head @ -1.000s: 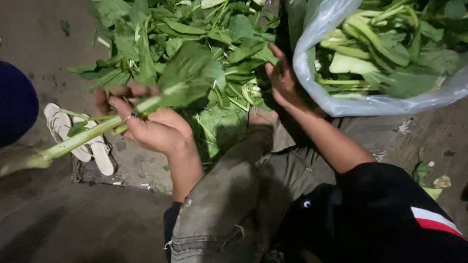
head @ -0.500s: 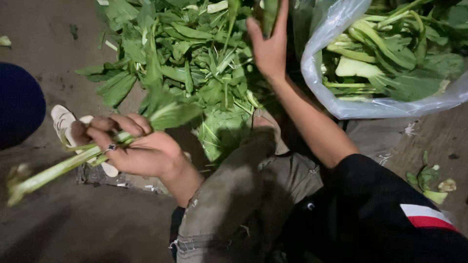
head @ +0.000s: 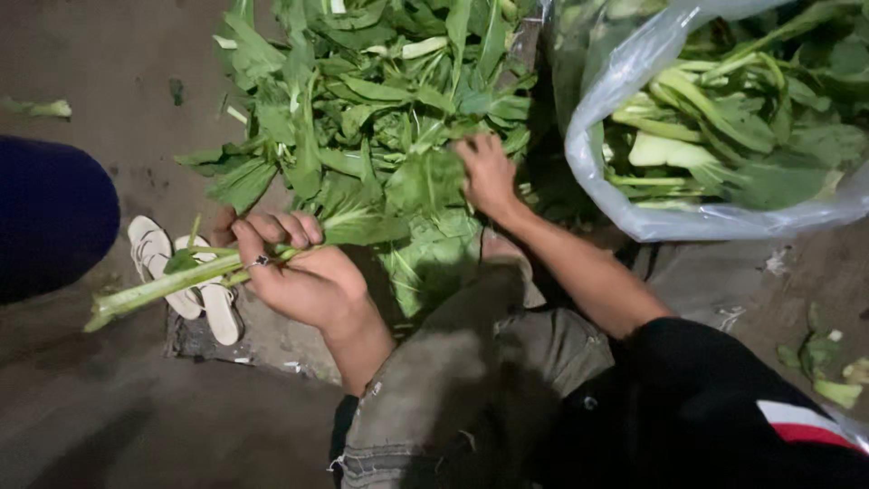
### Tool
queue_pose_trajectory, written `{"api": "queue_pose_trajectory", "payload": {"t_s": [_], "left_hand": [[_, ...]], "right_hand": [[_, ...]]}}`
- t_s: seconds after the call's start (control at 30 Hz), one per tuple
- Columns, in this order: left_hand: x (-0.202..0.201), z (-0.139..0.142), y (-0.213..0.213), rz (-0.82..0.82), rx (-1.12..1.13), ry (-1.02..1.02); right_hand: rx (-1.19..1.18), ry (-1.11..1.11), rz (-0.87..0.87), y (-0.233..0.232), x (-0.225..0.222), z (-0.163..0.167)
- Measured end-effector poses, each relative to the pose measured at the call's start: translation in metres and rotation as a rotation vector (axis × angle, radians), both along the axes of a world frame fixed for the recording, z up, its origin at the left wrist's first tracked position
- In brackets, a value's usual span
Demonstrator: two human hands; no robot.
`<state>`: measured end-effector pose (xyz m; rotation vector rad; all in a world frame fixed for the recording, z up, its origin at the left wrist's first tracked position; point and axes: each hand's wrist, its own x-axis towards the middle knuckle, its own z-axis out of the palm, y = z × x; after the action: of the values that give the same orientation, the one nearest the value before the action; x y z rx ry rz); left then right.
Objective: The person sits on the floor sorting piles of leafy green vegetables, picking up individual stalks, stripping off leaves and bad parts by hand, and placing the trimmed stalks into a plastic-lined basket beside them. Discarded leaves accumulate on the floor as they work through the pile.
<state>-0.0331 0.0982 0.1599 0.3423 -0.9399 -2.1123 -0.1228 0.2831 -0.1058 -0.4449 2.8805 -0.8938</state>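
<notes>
Greens (head: 172, 282) lie across the left hand (head: 303, 276), just above pale sandals (head: 186, 281) on the floor; its fingers (head: 272, 231) are curled tight round the long stalks; the right hand (head: 487, 172) rests on the big leaf pile (head: 362, 118), fingers bent into the leaves, beside a plastic bag (head: 634, 195); the bunch looks light and soft; leaves tear easily, so the firm pale-green stalks are the best place to hold.
</notes>
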Motion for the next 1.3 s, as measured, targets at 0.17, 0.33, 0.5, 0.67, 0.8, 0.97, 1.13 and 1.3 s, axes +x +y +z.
{"api": "queue_pose_trajectory", "payload": {"t_s": [0.17, 0.33, 0.5, 0.67, 0.8, 0.97, 1.13, 1.3], "left_hand": [[0.001, -0.001, 0.002, -0.008, -0.039, -0.032], [0.004, -0.002, 0.003, 0.01, 0.029, -0.025], [0.006, -0.002, -0.002, 0.011, -0.068, -0.033], [0.006, -0.006, -0.003, 0.014, 0.065, -0.04], [0.006, -0.005, -0.001, -0.031, 0.04, -0.019], [0.004, 0.001, -0.003, -0.017, -0.018, -0.015], [-0.003, 0.008, 0.006, -0.037, -0.097, -0.125], [-0.012, 0.006, 0.012, -0.217, -0.034, -0.255]], "right_hand": [[-0.947, -0.125, -0.276, 0.018, -0.055, 0.013], [-1.639, -0.471, -0.371, 0.013, -0.1, 0.043], [-1.315, -0.155, -0.477, 0.018, -0.111, 0.043], [-1.019, 0.148, -0.477, 0.037, -0.082, 0.026], [-0.391, 0.453, -0.295, 0.039, -0.041, 0.037], [-0.053, 0.372, -0.179, 0.036, -0.015, 0.044], [-0.64, -0.348, -0.534, 0.027, -0.042, -0.001], [-1.001, -0.332, -0.536, -0.003, -0.048, -0.006]]}}
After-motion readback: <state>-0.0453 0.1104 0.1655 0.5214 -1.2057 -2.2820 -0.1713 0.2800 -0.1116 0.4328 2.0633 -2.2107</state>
